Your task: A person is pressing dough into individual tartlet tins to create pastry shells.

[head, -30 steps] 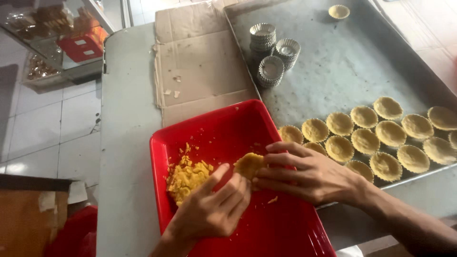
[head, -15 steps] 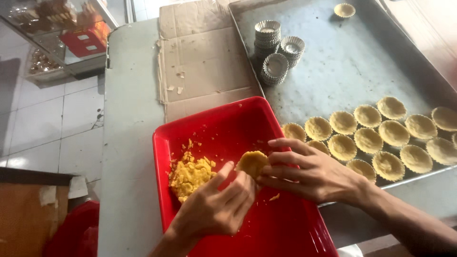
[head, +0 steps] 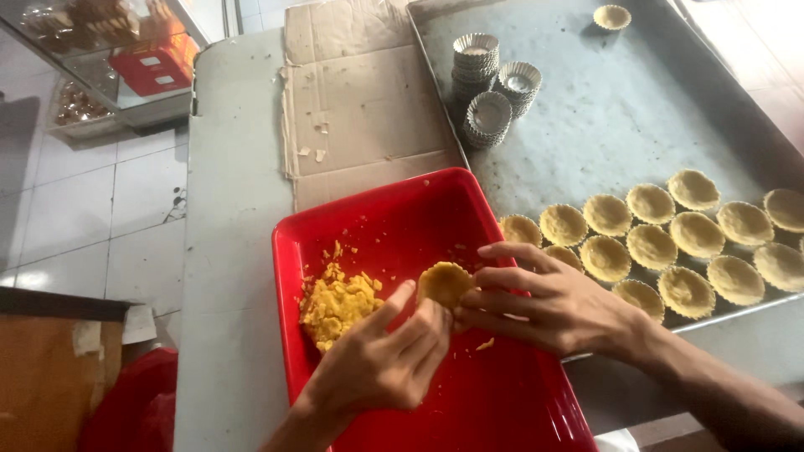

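Note:
A small fluted tart shell filled with yellow dough [head: 444, 283] is held over the red plastic tray [head: 394, 218] by both hands. My left hand [head: 381, 360] grips it from below and the left, thumb raised. My right hand [head: 557, 305] pinches it from the right, fingers stretched out. A heap of loose yellow dough [head: 335, 305] lies in the tray to the left of my hands.
A large metal baking sheet [head: 603, 125] on the right carries rows of dough-lined tart shells [head: 670, 234], one lone shell [head: 612, 16] at the far edge, and stacks of empty fluted tins [head: 490, 84]. Flattened cardboard [head: 360, 100] lies behind the tray. Tiled floor lies left.
Both hands have stayed over the tray with the tart shell between them; the fingers shifted slightly around it.

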